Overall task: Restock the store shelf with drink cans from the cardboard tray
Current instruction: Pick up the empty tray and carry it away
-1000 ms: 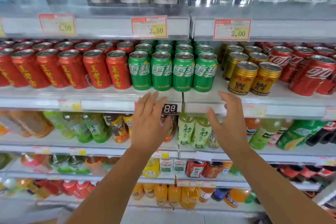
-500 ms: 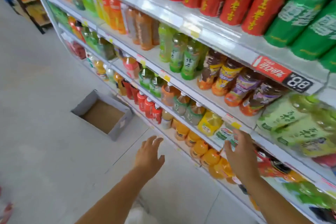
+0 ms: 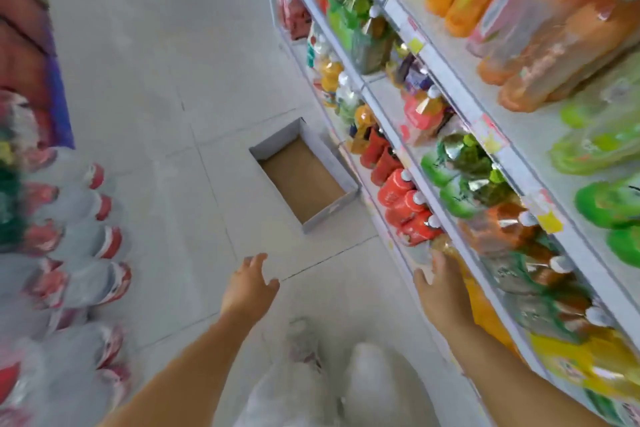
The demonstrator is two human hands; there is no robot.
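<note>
In the head view, your left hand and right hand are spread apart, fingers loose, holding nothing. The cardboard tray lies on the floor just beside the shelf; inside you see only its bare brown bottom.

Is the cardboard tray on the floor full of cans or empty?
Empty. The cardboard tray shows its whole brown bottom bare, with no cans inside it.

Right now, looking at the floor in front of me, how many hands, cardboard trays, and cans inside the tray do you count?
hands: 2 (left hand, right hand)
cardboard tray: 1
cans inside the tray: 0
total: 3
</note>
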